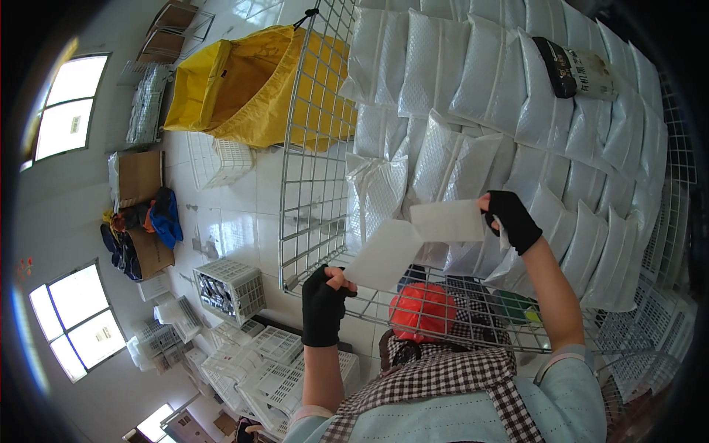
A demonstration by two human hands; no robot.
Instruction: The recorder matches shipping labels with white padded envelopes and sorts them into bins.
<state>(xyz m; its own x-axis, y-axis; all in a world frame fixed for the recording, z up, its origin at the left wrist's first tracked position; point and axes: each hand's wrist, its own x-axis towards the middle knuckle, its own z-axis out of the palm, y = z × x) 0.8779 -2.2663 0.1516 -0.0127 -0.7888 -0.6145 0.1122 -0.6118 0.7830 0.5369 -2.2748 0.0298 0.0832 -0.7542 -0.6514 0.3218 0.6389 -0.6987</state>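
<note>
White-tiled floor [258, 192], set about with white slatted plastic crates [229, 288], is seen beyond a silver wire-mesh cage [281, 221]. Silvery-white quilted plastic pouches [436, 55] are packed inside in close rows, apparently kept from spilling by the mesh and by one another; a black-and-pale packet [565, 70] is laid on top. Before the pouches, a thin, white, paper-like strip [384, 255] is suspended between two hands in black fingerless gloves, held well apart. One end is pinched by the left hand [325, 306], the other by the right hand [512, 221], seemingly so that it is kept spread. Whether one bent piece or two is held cannot be told.
</note>
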